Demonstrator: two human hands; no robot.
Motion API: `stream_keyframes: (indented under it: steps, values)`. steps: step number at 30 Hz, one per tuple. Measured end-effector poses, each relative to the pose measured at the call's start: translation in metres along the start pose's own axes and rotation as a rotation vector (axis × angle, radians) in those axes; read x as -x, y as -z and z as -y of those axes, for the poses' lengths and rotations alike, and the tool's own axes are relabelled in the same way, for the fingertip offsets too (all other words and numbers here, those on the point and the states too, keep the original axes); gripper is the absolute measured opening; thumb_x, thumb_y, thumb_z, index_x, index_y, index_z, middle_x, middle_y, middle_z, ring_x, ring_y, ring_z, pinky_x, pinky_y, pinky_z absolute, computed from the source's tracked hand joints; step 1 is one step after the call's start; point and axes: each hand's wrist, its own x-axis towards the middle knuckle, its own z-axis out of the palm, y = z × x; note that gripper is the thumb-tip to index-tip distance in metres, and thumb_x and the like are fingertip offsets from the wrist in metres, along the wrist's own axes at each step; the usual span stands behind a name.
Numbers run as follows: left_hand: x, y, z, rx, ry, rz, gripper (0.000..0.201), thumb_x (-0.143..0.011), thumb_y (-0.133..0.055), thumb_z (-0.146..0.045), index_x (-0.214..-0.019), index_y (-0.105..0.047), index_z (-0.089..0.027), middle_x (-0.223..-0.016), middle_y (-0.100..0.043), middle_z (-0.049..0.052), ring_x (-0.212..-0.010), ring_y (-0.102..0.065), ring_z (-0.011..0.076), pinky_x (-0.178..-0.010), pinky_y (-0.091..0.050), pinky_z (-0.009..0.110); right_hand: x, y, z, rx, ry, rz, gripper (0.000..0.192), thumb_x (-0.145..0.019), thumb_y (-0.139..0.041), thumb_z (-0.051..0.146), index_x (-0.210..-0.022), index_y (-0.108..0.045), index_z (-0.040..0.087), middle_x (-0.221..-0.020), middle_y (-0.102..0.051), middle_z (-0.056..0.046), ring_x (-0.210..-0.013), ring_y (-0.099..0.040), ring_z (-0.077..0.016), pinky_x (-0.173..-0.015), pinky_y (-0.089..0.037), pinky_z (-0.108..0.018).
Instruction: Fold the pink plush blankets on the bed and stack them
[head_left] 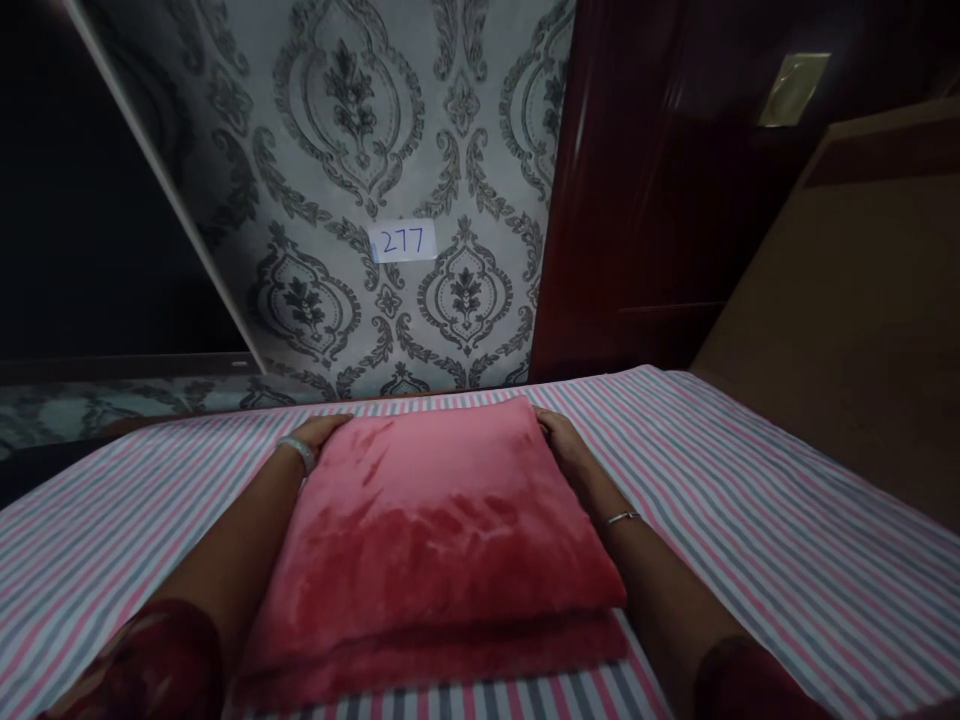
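Note:
A folded red plush blanket lies in a thick, roughly square stack on a striped bedsheet. At its far left corner, my left hand grips the edge, with the fingertips partly hidden. My right hand holds the far right corner from the side, its fingers bent in against the fabric. Both forearms run along the blanket's two sides. Lighter and darker patches mark the pile on top, and layered folds show along the near edge.
Beyond the sheet rises a patterned wallpaper wall with a white paper label on it. A dark screen is at the left. Dark red wood panelling and a large brown board-like surface stand at the right.

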Motion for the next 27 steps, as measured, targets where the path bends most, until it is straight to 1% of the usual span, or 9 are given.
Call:
stream_keyframes:
  steps: [4,6,9,12,16,18,20,23,27]
  values:
    - [0.01,-0.002,0.004,0.29,0.066,0.136,0.02,-0.071,-0.073,-0.035,-0.069,-0.063,-0.018,-0.064,-0.07,0.008,-0.062,-0.07,0.0248,-0.06,-0.06,0.035,-0.011,0.008,-0.009,0.058,0.011,0.017,0.032,-0.061,-0.065,0.035,-0.09,-0.072,0.021,-0.082,-0.074,-0.002,-0.08,-0.066,-0.023,-0.068,-0.05,-0.03]
    - [0.014,-0.003,0.006,0.421,0.11,0.16,0.018,-0.073,-0.073,-0.033,-0.072,-0.065,-0.017,-0.062,-0.07,0.008,-0.06,-0.07,0.0251,-0.056,-0.06,0.035,-0.019,0.011,-0.013,0.145,0.069,-0.033,0.032,-0.059,-0.067,0.034,-0.088,-0.07,0.021,-0.081,-0.073,-0.002,-0.079,-0.065,-0.0223,-0.067,-0.049,-0.03]
    - [0.019,-0.004,0.009,0.481,0.114,0.16,0.018,-0.076,-0.07,-0.034,-0.078,-0.069,-0.016,-0.064,-0.071,0.009,-0.062,-0.071,0.0262,-0.055,-0.06,0.036,-0.031,0.011,-0.017,0.221,0.173,-0.129,0.038,-0.054,-0.071,0.034,-0.09,-0.067,0.022,-0.085,-0.071,-0.002,-0.081,-0.062,-0.0205,-0.069,-0.047,-0.029]
    - [0.02,-0.003,0.015,0.398,0.002,0.118,0.028,-0.072,-0.071,-0.041,-0.083,-0.072,-0.015,-0.067,-0.073,0.009,-0.069,-0.072,0.0286,-0.057,-0.059,0.037,-0.041,0.01,-0.018,0.285,0.239,-0.16,0.04,-0.054,-0.071,0.033,-0.093,-0.067,0.024,-0.086,-0.07,-0.001,-0.082,-0.06,-0.0202,-0.07,-0.046,-0.028]
    - [0.012,0.001,0.025,0.231,-0.289,0.09,0.046,-0.057,-0.081,-0.051,-0.086,-0.073,-0.016,-0.073,-0.074,0.007,-0.074,-0.07,0.0276,-0.06,-0.056,0.034,-0.045,0.006,-0.018,0.494,0.319,-0.181,0.016,-0.06,-0.063,0.035,-0.071,-0.066,0.023,-0.072,-0.066,-0.001,-0.075,-0.056,-0.0219,-0.067,-0.043,-0.031]
    - [0.007,0.003,0.029,0.22,-0.334,0.069,0.054,-0.05,-0.084,-0.053,-0.087,-0.072,-0.017,-0.074,-0.073,0.006,-0.072,-0.069,0.0252,-0.06,-0.054,0.031,-0.045,0.004,-0.02,0.546,0.32,-0.224,0.011,-0.062,-0.059,0.034,-0.062,-0.06,0.023,-0.068,-0.064,-0.001,-0.072,-0.053,-0.0216,-0.064,-0.04,-0.03]
    - [0.003,0.003,0.031,0.213,-0.366,0.04,0.059,-0.045,-0.086,-0.054,-0.09,-0.07,-0.018,-0.074,-0.072,0.005,-0.071,-0.067,0.0226,-0.062,-0.052,0.03,-0.044,0.002,-0.022,0.6,0.319,-0.283,0.01,-0.066,-0.055,0.031,-0.06,-0.056,0.023,-0.068,-0.063,-0.001,-0.071,-0.051,-0.0209,-0.064,-0.038,-0.031]
    - [-0.002,0.004,0.03,0.107,-0.458,0.034,0.059,-0.041,-0.086,-0.055,-0.084,-0.068,-0.019,-0.076,-0.071,0.003,-0.076,-0.065,0.0224,-0.068,-0.052,0.03,-0.041,0.003,-0.026,0.683,0.308,-0.368,0.008,-0.071,-0.053,0.029,-0.067,-0.057,0.024,-0.073,-0.064,-0.002,-0.073,-0.051,-0.0207,-0.068,-0.039,-0.031]
    - [-0.008,0.006,0.032,0.047,-0.518,-0.107,0.046,-0.045,-0.082,-0.056,-0.067,-0.062,-0.021,-0.072,-0.068,0.003,-0.082,-0.064,0.0247,-0.071,-0.05,0.03,-0.038,0.009,-0.031,0.791,0.289,-0.468,0.016,-0.076,-0.052,0.031,-0.085,-0.063,0.024,-0.083,-0.068,-0.002,-0.079,-0.055,-0.0217,-0.073,-0.043,-0.031]
